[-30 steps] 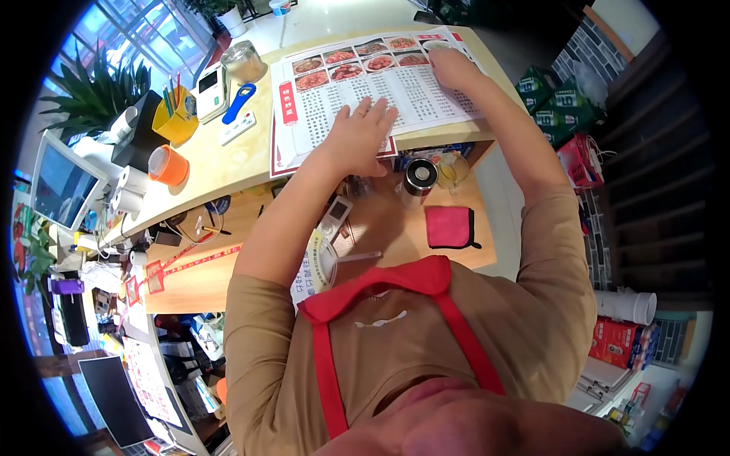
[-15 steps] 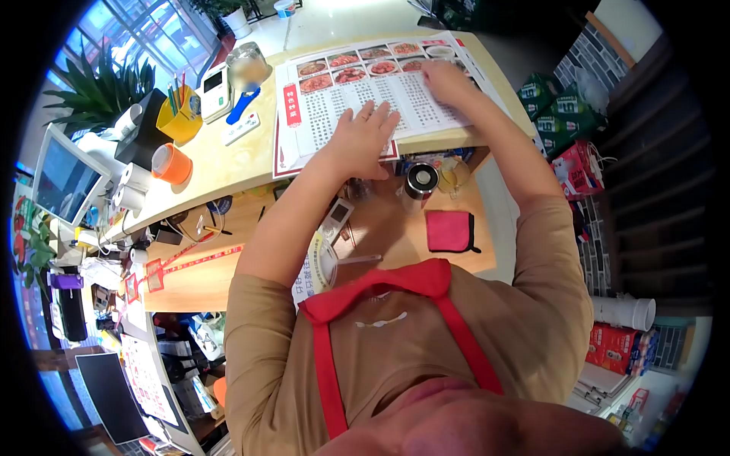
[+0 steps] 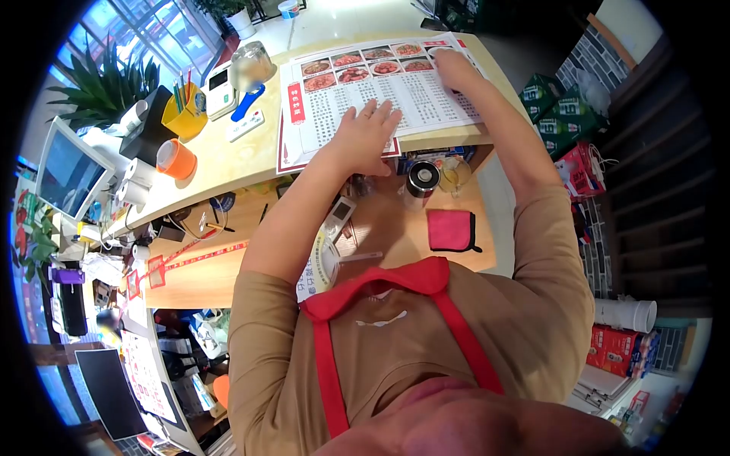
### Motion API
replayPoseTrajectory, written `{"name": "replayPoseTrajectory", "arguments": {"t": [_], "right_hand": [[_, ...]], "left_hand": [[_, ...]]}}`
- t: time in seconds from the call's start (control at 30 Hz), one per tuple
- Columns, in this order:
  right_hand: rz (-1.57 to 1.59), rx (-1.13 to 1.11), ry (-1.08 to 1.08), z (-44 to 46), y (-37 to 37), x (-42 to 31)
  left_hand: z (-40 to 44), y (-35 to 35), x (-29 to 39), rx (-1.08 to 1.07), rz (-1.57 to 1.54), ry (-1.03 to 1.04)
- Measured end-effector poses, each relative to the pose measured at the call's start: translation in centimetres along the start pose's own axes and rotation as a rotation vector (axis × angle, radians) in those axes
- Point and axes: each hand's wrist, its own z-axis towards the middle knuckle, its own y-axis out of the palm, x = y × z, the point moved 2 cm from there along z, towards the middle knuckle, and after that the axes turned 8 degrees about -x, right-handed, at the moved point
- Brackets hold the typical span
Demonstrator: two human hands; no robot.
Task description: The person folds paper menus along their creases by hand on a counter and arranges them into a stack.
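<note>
A printed menu sheet [image 3: 426, 102] with dish photos along its top lies on the pale counter top, with a red-edged sheet showing beneath it. My left hand [image 3: 366, 135] rests on its lower middle, fingers spread, holding nothing. Toward the upper right of the sheet is my right hand [image 3: 456, 72], its fingers bent and close together against the paper. What is under those fingers, if anything, is hidden. Just below the counter edge, a dark-lidded jar [image 3: 422, 181] and a glass mug [image 3: 454, 175] stand on the lower shelf.
On the counter's left are a blue-handled object [image 3: 249, 102], a white remote [image 3: 245, 125], a yellow pen holder [image 3: 185, 114] and an orange cup [image 3: 176, 159]. A pink cloth [image 3: 450, 229] lies on the lower shelf. Green crates [image 3: 570, 114] are stacked at the right.
My right hand has shifted slightly right and up over the menu, and its fingers now point more to the upper left. My left hand stays spread in nearly the same place.
</note>
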Motion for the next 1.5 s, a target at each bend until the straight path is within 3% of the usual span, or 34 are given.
{"name": "replayPoseTrajectory", "arguments": {"t": [0.13, 0.23, 0.33, 0.57, 0.73, 0.93, 1.1, 1.23, 1.5], "right_hand": [[0.143, 0.158, -0.196, -1.5, 1.5, -3.0], [-0.018, 0.207, -0.077, 0.9, 3.0, 2.6], [-0.055, 0.053, 0.113, 0.3, 0.6, 3.7], [0.387, 0.182, 0.038, -7.0, -1.8, 2.8], [0.626, 0.363, 0.030, -12.0, -1.9, 4.0], [0.761, 0.521, 0.181, -14.5, 0.2, 6.6], [0.995, 0.647, 0.169, -14.4, 0.9, 7.9], [0.983, 0.657, 0.169, -14.7, 0.2, 8.1], [1.358, 0.631, 0.240, -14.8, 0.8, 9.6]], "left_hand": [[0.2, -0.2, 0.0, 0.001, 0.001, 0.005], [0.0, 0.1, 0.0, -0.015, -0.015, 0.011], [0.2, 0.2, -0.3, -0.021, -0.019, 0.007], [0.2, -0.3, -0.3, -0.036, -0.127, -0.004], [0.5, -1.1, -1.9, 0.112, -0.461, 0.025], [-0.9, -2.0, -4.2, 0.230, -0.444, 0.032], [-3.1, -2.0, -2.0, 0.138, -0.195, 0.034], [-4.1, -1.9, -1.3, 0.038, -0.239, 0.090], [-5.4, -3.9, -0.9, -0.018, -0.276, 0.125]]}}
